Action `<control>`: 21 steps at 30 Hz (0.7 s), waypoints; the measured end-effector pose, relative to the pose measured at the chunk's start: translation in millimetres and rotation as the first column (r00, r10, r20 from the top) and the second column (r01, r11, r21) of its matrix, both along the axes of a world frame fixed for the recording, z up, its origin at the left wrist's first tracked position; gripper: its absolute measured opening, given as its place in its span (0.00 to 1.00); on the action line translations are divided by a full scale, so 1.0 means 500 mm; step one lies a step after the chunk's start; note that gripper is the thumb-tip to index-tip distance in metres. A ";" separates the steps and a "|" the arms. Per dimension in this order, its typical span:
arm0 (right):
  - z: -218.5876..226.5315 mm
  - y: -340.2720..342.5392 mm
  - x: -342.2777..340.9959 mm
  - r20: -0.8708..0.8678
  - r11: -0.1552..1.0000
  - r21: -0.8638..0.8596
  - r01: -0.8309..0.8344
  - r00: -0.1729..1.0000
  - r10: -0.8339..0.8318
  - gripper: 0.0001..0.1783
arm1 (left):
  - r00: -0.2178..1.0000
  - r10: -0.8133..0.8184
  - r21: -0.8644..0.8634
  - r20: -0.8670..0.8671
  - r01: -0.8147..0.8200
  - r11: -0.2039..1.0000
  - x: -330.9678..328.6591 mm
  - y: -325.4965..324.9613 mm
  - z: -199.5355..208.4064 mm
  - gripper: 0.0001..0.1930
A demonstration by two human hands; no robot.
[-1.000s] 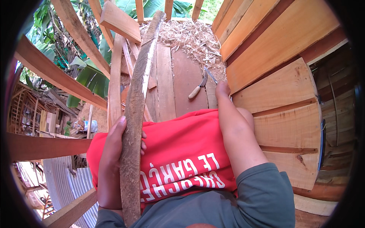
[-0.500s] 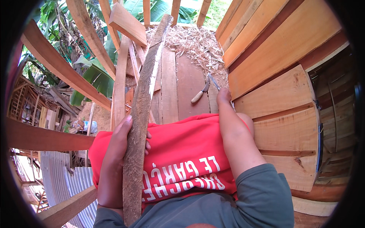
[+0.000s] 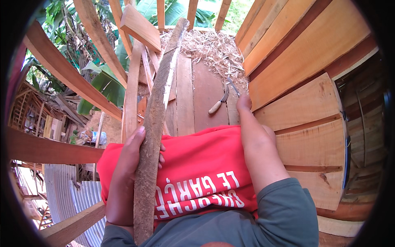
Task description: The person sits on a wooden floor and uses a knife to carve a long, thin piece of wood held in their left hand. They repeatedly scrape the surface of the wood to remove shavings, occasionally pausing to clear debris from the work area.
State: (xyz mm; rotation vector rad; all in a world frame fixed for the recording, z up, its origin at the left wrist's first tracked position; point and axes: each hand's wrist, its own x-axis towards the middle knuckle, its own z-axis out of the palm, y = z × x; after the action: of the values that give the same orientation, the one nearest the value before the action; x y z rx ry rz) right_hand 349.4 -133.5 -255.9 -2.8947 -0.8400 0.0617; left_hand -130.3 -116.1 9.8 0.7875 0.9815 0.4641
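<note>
My left hand point(image 3: 135, 150) is wrapped round a long rough wooden plank point(image 3: 154, 111), which leans up and away from my lap. Its bark-like face is brown, and a pale strip shows along the right edge near the far end. Out to the right, my right hand point(image 3: 244, 102) is closed on a knife point(image 3: 233, 86) with a narrow grey blade pointing away; its handle is hidden in the hand. Just left of that hand, a curved knife point(image 3: 219, 103) with a pale wooden handle lies on the floorboards point(image 3: 207, 90).
Curled wood shavings point(image 3: 216, 47) are heaped at the far end of the floor. A board wall point(image 3: 308, 53) rises close on the right. Wooden posts and rails point(image 3: 70, 76) stand open on the left, with a short timber block point(image 3: 140, 29) there. Red cloth point(image 3: 205, 156) covers my lap.
The view has shifted slightly. Both hands keep their holds on the plank and the knife, and the knife blade has tilted a little farther away.
</note>
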 end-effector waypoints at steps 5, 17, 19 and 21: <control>0.189 0.126 0.033 -0.081 0.962 0.271 0.034 0.997 -0.012 0.12 | 1.000 0.012 0.004 -0.012 -0.012 1.000 -0.003 -0.002 -0.004 0.22; 0.561 0.312 0.141 -0.017 0.690 0.722 -0.044 0.997 0.082 0.13 | 1.000 0.000 -0.013 -0.009 0.000 1.000 -0.006 0.003 -0.006 0.21; 0.555 0.298 0.135 -0.061 0.731 0.680 -0.052 0.990 0.127 0.13 | 1.000 0.023 0.000 -0.021 -0.023 1.000 0.001 -0.001 -0.002 0.22; 0.498 0.267 0.150 -0.043 0.835 0.540 -0.111 0.986 0.159 0.12 | 1.000 0.013 -0.003 -0.011 -0.013 1.000 0.004 0.000 -0.002 0.22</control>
State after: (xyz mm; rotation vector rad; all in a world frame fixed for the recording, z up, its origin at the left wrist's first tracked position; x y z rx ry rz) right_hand 424.4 -0.2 -7.0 -2.2887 -0.8771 -0.0315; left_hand -128.4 -116.3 8.8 0.7820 0.9979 0.4700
